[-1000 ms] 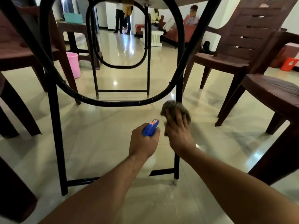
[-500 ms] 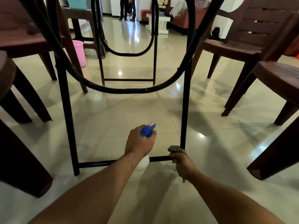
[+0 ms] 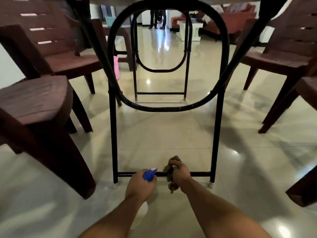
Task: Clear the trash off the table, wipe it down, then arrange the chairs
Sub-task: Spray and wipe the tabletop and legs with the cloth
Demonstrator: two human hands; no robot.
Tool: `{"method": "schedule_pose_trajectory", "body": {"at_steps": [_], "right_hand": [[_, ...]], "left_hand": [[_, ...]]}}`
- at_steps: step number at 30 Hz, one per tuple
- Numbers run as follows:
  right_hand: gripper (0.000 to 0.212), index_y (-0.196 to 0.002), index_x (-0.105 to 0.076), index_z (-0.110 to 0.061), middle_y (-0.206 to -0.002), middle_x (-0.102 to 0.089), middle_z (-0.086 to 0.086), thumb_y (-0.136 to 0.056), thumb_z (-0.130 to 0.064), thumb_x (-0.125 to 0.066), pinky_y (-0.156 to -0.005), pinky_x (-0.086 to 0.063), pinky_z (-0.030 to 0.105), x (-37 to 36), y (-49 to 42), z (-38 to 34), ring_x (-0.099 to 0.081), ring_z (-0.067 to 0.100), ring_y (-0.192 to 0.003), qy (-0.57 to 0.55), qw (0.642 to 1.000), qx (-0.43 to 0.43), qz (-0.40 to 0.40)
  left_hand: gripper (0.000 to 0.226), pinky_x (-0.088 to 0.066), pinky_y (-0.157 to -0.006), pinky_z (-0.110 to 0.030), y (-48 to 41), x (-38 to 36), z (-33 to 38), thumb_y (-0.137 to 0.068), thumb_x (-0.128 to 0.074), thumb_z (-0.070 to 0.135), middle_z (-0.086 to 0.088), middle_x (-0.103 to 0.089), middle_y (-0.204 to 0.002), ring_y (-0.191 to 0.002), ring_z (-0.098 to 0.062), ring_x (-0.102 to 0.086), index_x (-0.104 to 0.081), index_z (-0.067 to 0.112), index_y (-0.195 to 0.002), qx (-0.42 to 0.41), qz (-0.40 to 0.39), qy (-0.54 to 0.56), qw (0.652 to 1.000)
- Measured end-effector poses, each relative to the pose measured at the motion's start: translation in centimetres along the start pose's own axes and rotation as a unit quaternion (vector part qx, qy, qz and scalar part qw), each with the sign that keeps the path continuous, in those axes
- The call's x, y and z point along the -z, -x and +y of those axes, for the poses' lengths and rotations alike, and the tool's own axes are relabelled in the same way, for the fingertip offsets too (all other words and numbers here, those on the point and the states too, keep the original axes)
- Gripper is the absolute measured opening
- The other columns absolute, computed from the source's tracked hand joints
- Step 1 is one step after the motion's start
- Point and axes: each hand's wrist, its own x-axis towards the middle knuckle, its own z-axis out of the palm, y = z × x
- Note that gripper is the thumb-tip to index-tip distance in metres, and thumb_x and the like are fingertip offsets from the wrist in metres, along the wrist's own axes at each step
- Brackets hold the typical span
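I am low down, looking under the table at its black metal leg frame (image 3: 112, 134). My right hand (image 3: 180, 176) grips a crumpled brownish cloth (image 3: 171, 183) wrapped around the frame's bottom crossbar (image 3: 197, 173), near its middle. My left hand (image 3: 140, 186) holds a spray bottle with a blue nozzle (image 3: 149, 174) just left of the cloth; the white bottle body is mostly hidden under the hand. Brown plastic chairs stand on both sides, at the left (image 3: 34, 100) and at the right (image 3: 283, 54).
A pink bucket (image 3: 116, 67) sits behind the left frame leg. The table's far leg frame (image 3: 161, 93) stands further back. People and a sofa (image 3: 231, 19) are in the distance. Glossy tiled floor lies all around.
My right hand slid the cloth down the right leg to the bottom crossbar, then left along it toward the middle. The view shifted to centre on the frame.
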Motion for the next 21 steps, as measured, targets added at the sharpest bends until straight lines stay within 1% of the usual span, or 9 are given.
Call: {"method": "schedule_pose_trajectory", "body": {"at_steps": [2, 4, 7, 9, 11, 13, 16, 19, 21], "right_hand": [[0.033, -0.093, -0.062, -0.001, -0.076, -0.059, 0.024, -0.104, -0.009, -0.031, -0.044, -0.036, 0.03, 0.8, 3.0, -1.6, -0.05, 0.031, -0.058, -0.076, 0.995, -0.052, 0.029], [0.029, -0.105, -0.059, -0.003, -0.076, -0.057, 0.023, -0.105, -0.008, -0.03, -0.044, -0.038, 0.032, 1.8, 5.8, -3.1, -0.049, 0.029, -0.056, -0.105, 0.989, -0.092, 0.056], [0.025, -0.109, -0.062, 0.006, -0.078, -0.061, 0.019, -0.099, 0.003, -0.039, -0.046, -0.047, 0.03, 3.6, 10.1, -4.8, -0.058, 0.027, -0.057, -0.1, 0.985, -0.111, 0.081], [0.02, -0.103, -0.064, 0.002, -0.084, -0.062, 0.017, -0.099, 0.003, -0.044, -0.054, -0.05, 0.031, 4.9, 14.3, -6.5, -0.061, 0.026, -0.067, -0.104, 0.984, -0.138, 0.053], [0.021, -0.099, -0.068, 0.004, -0.084, -0.068, 0.02, -0.098, 0.002, -0.047, -0.054, -0.054, 0.038, 5.9, 18.9, -8.5, -0.065, 0.029, -0.069, -0.128, 0.977, -0.167, 0.042], [0.022, -0.096, -0.075, 0.001, -0.084, -0.074, 0.02, -0.098, -0.002, -0.053, -0.054, -0.059, 0.041, 7.4, 23.1, -11.3, -0.069, 0.029, -0.066, -0.157, 0.968, -0.187, 0.05], [0.012, -0.098, -0.078, -0.004, -0.082, -0.076, 0.016, -0.088, -0.004, -0.071, -0.057, -0.057, 0.036, 9.1, 29.3, -15.6, -0.071, 0.023, -0.066, -0.186, 0.961, -0.198, 0.056], [0.021, -0.107, -0.07, -0.002, -0.092, -0.075, 0.019, -0.094, 0.001, -0.054, -0.059, -0.057, 0.036, 10.9, 34.4, -19.8, -0.071, 0.03, -0.075, -0.208, 0.951, -0.205, 0.102], [0.024, -0.111, -0.066, 0.001, -0.099, -0.073, 0.015, -0.096, 0.002, -0.048, -0.049, -0.054, 0.028, 12.1, 37.0, -22.3, -0.071, 0.018, -0.064, -0.212, 0.949, -0.207, 0.113]], "left_hand": [[0.018, -0.036, -0.055, -0.027, 1.2, 1.2, 0.6, -0.09, -0.063, 0.026, 0.007, -0.05, -0.065, -0.059, -0.013, -0.048, -0.051, 0.026, -0.076, 0.013, -0.028, -0.012, 0.999], [0.018, -0.042, -0.054, -0.03, 2.3, 2.5, 2.1, -0.089, -0.063, 0.023, 0.004, -0.054, -0.062, -0.058, -0.018, -0.055, -0.054, 0.025, -0.073, 0.032, -0.058, -0.026, 0.997], [0.025, -0.045, -0.055, -0.035, 5.3, 4.2, 4.9, -0.086, -0.067, 0.017, -0.002, -0.053, -0.058, -0.055, -0.02, -0.054, -0.053, 0.016, -0.065, 0.048, -0.099, -0.008, 0.994], [0.024, -0.043, -0.054, -0.029, 8.2, 6.3, 7.5, -0.084, -0.072, 0.021, -0.003, -0.056, -0.06, -0.055, -0.017, -0.052, -0.057, 0.016, -0.066, 0.071, -0.133, 0.009, 0.989], [0.018, -0.041, -0.055, -0.023, 11.3, 8.3, 10.4, -0.085, -0.073, 0.029, 0.0, -0.062, -0.066, -0.058, -0.014, -0.054, -0.063, 0.02, -0.073, 0.094, -0.169, 0.002, 0.981], [0.017, -0.041, -0.056, -0.023, 13.5, 10.4, 14.3, -0.087, -0.072, 0.033, 0.001, -0.064, -0.072, -0.062, -0.013, -0.055, -0.064, 0.022, -0.079, 0.113, -0.195, -0.006, 0.974], [0.021, -0.041, -0.061, -0.025, 17.4, 14.2, 20.9, -0.089, -0.072, 0.03, 0.002, -0.06, -0.07, -0.065, -0.016, -0.054, -0.059, 0.022, -0.075, 0.103, -0.205, 0.002, 0.973], [0.024, -0.043, -0.06, -0.023, 20.8, 18.4, 27.1, -0.089, -0.074, 0.02, 0.005, -0.057, -0.066, -0.064, -0.015, -0.052, -0.057, 0.021, -0.072, 0.093, -0.226, 0.04, 0.969], [0.022, -0.04, -0.056, -0.019, 22.7, 20.6, 30.7, -0.089, -0.074, 0.02, 0.005, -0.057, -0.067, -0.062, -0.011, -0.05, -0.057, 0.023, -0.074, 0.088, -0.244, 0.034, 0.965]]}}
